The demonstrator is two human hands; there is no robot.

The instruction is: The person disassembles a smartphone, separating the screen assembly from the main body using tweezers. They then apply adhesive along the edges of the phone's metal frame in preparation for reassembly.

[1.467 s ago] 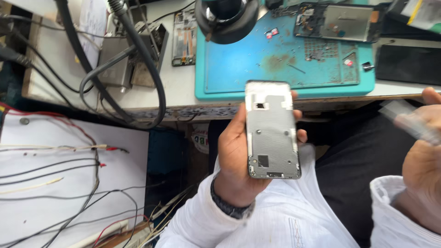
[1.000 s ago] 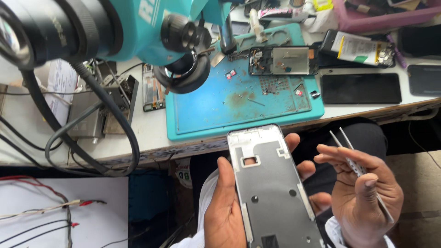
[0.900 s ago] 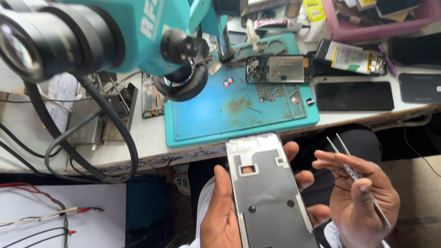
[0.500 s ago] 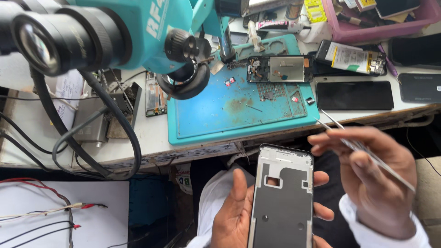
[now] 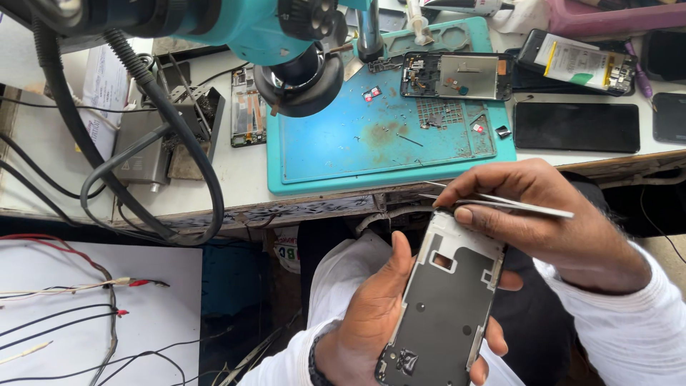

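Leaning its top end up-right toward the teal silicone work mat (image 5: 343, 154), the grey metal phone frame (image 5: 446, 300) now sits lower, cradled over the lap by the left hand (image 5: 371, 314), while the right hand (image 5: 557, 221), come closer, pinches slim steel tweezers (image 5: 500, 204) at its upper edge.

Frame (image 5: 446, 300) lay in left hand (image 5: 371, 318), thumb along its left edge, fingertips (image 5: 496, 336) at its right edge. Right hand (image 5: 564, 221) sat at frame's upper right, tweezers (image 5: 500, 204) pinched in its fingers, tips pointing left just above frame's top. Mat (image 5: 386, 143) lay beyond both hands on bench (image 5: 236, 186).
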